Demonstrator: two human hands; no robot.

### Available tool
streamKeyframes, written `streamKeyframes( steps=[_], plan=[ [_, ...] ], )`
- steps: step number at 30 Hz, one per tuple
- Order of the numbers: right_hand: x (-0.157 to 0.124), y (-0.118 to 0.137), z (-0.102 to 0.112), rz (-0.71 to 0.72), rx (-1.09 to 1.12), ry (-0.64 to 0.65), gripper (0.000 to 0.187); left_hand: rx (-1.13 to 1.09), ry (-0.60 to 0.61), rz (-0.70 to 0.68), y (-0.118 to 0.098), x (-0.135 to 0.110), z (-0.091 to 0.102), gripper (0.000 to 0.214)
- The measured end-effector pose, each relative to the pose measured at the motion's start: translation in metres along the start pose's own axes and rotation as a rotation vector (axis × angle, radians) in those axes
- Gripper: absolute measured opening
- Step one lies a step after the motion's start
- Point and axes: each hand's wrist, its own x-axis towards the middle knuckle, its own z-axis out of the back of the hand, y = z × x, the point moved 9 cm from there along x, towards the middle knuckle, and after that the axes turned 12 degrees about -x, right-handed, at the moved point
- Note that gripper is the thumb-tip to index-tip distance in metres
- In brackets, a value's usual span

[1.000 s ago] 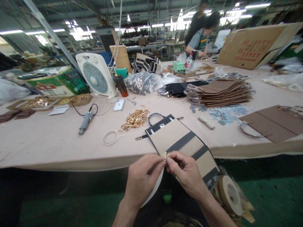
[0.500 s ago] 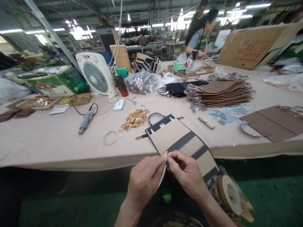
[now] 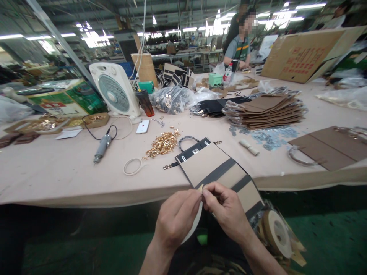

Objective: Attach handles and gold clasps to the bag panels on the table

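Note:
Just in front of the table edge, my left hand (image 3: 176, 215) is closed in a pinch on a pale strip of tape (image 3: 195, 224), which curves down below its fingers. The fingertips of my right hand (image 3: 226, 206) are pinched at the top end of this strip, almost touching the left thumb. Behind both hands lies an unfolded bag panel (image 3: 205, 162), beige with black bands, overhanging the table edge. It has a wrapped handle and buckled straps at its far end.
On the table are gold hardware pieces (image 3: 164, 143), a ring of tape (image 3: 132, 167), an electric screwdriver (image 3: 102, 148), a phone (image 3: 142, 126), a fan (image 3: 114, 89) and stacked brown panels (image 3: 266, 110). Large tape rolls (image 3: 276, 233) hang at lower right. A person (image 3: 237, 47) works across the table.
The strip of tape bows out more below my left hand. Both hands keep their pinch in nearly the same place. The view has shifted slightly.

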Motion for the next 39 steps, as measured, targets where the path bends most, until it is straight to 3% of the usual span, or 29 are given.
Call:
streamKeyframes(
  steps=[16, 20, 30, 39],
  plan=[
    [0.001, 0.007, 0.004, 0.054, -0.066, -0.050, 0.025, 0.007, -0.079, -0.007, -0.002, -0.003, 0.006, 0.035],
    [-0.001, 0.009, 0.003, 0.086, -0.095, -0.060, 0.024, -0.059, -0.106, 0.076, 0.004, -0.003, 0.006, 0.033],
    [-0.007, 0.030, 0.004, 0.301, -0.216, -0.112, 0.016, -0.261, -0.172, 0.444, 0.021, -0.011, 0.007, 0.019],
    [-0.009, 0.031, -0.002, 0.371, -0.262, -0.094, 0.012, -0.174, -0.113, 0.399, 0.013, -0.003, 0.006, 0.013]
  ],
)
